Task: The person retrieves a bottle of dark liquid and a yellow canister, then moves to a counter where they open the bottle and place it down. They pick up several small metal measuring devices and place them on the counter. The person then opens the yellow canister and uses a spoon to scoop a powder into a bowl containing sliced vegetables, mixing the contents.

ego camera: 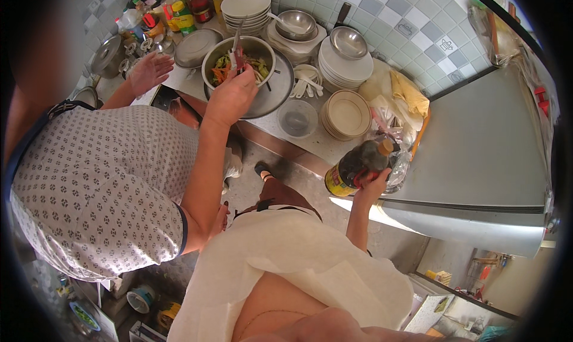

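Observation:
My right hand (372,186) grips a large plastic bottle of dark liquid (363,160) by its red handle. The bottle leans, its orange-yellow cap on and a yellow label near its base, in front of the counter's right end. Low beside my waist, my left hand (220,219) shows only in part behind a co-worker's arm; its grip cannot be made out. Farther forward, a steel bowl (207,68) of shredded vegetables (220,71) rests on a round metal tray (273,98). Over it, the co-worker's hand (237,89) holds a metal tool with a red-and-white part.
The co-worker (103,176) stands close on my left, another hand (152,73) raised. Stacked plates (347,113), a clear plastic bowl (297,119), white spoons (306,82) and condiment bottles (182,17) crowd the counter. A grey refrigerator-like appliance (483,154) borders the right side.

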### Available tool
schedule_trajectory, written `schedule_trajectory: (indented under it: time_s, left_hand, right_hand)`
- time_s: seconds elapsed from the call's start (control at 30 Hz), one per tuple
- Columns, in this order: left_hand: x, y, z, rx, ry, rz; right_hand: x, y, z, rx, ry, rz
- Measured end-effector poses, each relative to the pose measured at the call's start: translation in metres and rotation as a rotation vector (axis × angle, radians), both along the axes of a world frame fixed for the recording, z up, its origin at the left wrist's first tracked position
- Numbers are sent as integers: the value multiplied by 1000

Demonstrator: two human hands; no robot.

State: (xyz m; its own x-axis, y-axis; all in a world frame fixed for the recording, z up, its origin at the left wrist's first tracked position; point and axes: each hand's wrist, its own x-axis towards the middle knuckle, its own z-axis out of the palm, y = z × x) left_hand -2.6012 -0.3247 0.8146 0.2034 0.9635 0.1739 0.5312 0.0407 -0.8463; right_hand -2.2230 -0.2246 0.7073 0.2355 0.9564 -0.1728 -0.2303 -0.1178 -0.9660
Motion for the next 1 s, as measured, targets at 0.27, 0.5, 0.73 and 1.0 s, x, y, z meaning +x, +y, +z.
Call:
schedule_trajectory:
  time_s: [0.27,0.5,0.73,1.0]
  left_hand:
    - [5,4,10,-16,-88,15]
    - [4,17,-20,43,-313,-6]
    - [-6,19,-49,68,-98,-37]
    - [-6,15,-39,88,116,4]
  right_hand:
    - [-6,11,-27,48,93,-99]
    - [-14,29,-47,183,-51,-141]
    - [-16,38,-79,237,-251,-155]
    - [-2,42,-106,154,-107,-104]
